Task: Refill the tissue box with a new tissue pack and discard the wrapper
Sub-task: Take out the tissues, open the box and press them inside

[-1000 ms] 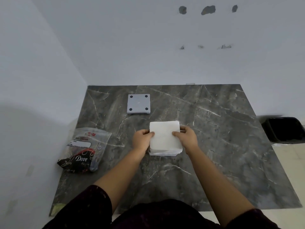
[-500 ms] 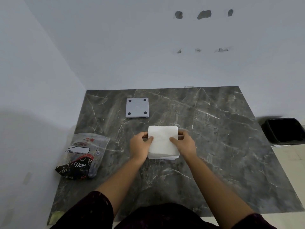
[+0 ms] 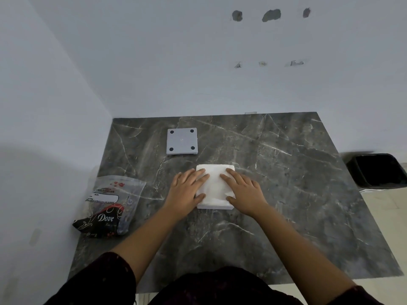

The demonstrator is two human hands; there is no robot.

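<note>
A square white tissue stack (image 3: 214, 183) lies on the dark marble table (image 3: 286, 205), near its middle. My left hand (image 3: 187, 188) rests flat on the stack's left part with fingers spread and the thumb at the front edge. My right hand (image 3: 244, 191) lies the same way on the right part. Neither hand wraps around the stack. A grey square box panel with black corner feet (image 3: 181, 141) sits farther back. The empty "Dove" tissue wrapper (image 3: 108, 205) lies at the table's left edge. I cannot tell whether the box body is under the stack.
A black bin (image 3: 378, 170) stands on the floor past the table's right edge. White walls close off the left and far sides of the table. My dark sleeves fill the bottom of the view.
Both hands have shifted from gripping the stack's left and right sides to lying flat on its top. The stack sits slightly lower. The wrapper and grey panel have not moved.
</note>
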